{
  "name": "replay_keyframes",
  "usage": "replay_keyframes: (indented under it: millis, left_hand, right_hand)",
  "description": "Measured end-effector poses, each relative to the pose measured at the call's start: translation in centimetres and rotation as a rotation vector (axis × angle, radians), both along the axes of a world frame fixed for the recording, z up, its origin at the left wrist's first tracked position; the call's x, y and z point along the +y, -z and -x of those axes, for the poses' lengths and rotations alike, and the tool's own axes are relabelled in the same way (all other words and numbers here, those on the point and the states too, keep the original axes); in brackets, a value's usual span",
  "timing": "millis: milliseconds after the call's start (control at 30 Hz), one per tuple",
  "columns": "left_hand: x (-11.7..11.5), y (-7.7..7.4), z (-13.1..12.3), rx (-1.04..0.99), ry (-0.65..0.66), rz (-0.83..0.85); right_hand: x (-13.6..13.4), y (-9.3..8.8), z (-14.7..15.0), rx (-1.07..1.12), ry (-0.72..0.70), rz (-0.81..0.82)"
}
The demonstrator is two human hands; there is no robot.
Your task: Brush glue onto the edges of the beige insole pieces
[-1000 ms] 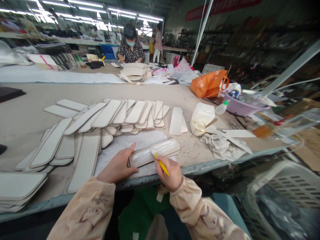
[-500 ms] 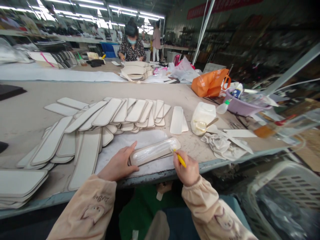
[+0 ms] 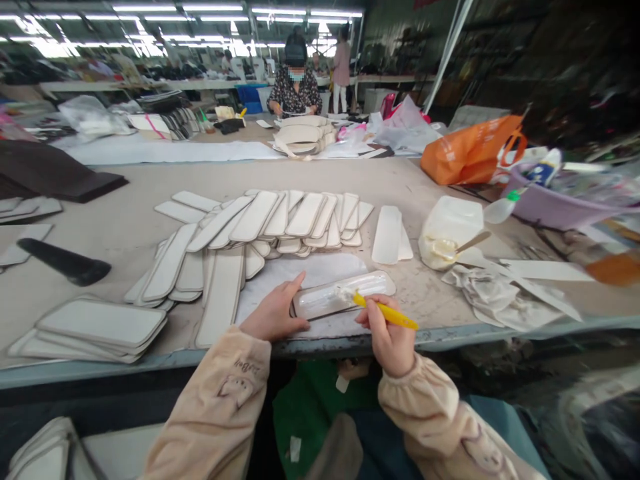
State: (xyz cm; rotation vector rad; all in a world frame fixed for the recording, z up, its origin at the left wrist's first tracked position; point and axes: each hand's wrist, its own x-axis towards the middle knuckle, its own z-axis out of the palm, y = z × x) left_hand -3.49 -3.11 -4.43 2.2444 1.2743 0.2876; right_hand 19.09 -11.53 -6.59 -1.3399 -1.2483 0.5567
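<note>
A long white panel point(image 3: 320, 300) with rounded ends and a brown edge lies near the table's front edge, its top wet and glossy. My left hand point(image 3: 277, 310) grips the panel's left end between thumb and fingers. In my right hand point(image 3: 393, 333) is a brush with a yellow handle point(image 3: 385, 311); its whitish bristles touch the middle of the panel. Beneath the panel is a white sheet point(image 3: 320, 267). Many similar panels point(image 3: 255, 217) overlap in a fanned row behind and to the left.
Right of the panel stand a cut-open white jug point(image 3: 453, 227) of pale paste with a stick, and crumpled cloth point(image 3: 480, 293). An orange bag point(image 3: 467, 150) and purple basin point(image 3: 555, 200) sit farther back. A black tool point(image 3: 65, 261) lies left. A co-worker point(image 3: 295, 90) sits opposite.
My right hand has drawn the brush leftward along the panel from its right end to its middle, and the handle now lies flatter. The camera view has turned left.
</note>
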Motion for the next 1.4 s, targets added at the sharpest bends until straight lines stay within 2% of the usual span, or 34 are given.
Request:
replay_keyframes:
  millis: [233, 400, 500, 667, 733, 933, 1033, 1200, 1400]
  left_hand:
    - [0.0, 0.7, 0.0, -0.032, -0.017, -0.012]
    - [-0.1, 0.9, -0.2, -0.053, -0.055, -0.005]
    - [-0.2, 0.7, -0.2, -0.053, -0.053, 0.005]
    - [-0.2, 0.3, -0.2, -0.049, -0.055, 0.025]
    - [-0.2, 0.3, -0.3, -0.044, -0.056, 0.026]
    - [-0.1, 0.9, -0.3, -0.055, -0.042, -0.014]
    - [-0.1, 1.1, -0.2, -0.049, -0.051, -0.028]
    - [-0.1, 0.9, -0.3, -0.034, -0.051, -0.008]
    - [-0.2, 0.4, -0.4, -0.049, -0.032, -0.005]
  right_hand:
    - [0.2, 0.7, 3.7, -0.076, -0.199, -0.036]
    - [0.6, 1.1, 5.3, -0.105, -0.222, -0.022]
    - [0.8, 1.2, 4.4, -0.150, -0.182, 0.014]
    - [0.6, 0.7, 1.0, -0.273, 0.052, 0.032]
    - [0.5, 0.4, 0.5, -0.243, 0.082, 0.023]
    - [0.2, 0.7, 3.8, -0.131, -0.178, -0.039]
    - [0.5, 1.2, 5.1, -0.172, -0.210, -0.060]
    - [0.9, 1.7, 4.1, -0.264, -0.123, -0.034]
    - [1.6, 1.8, -1.4, -0.428, 0.179, 0.051]
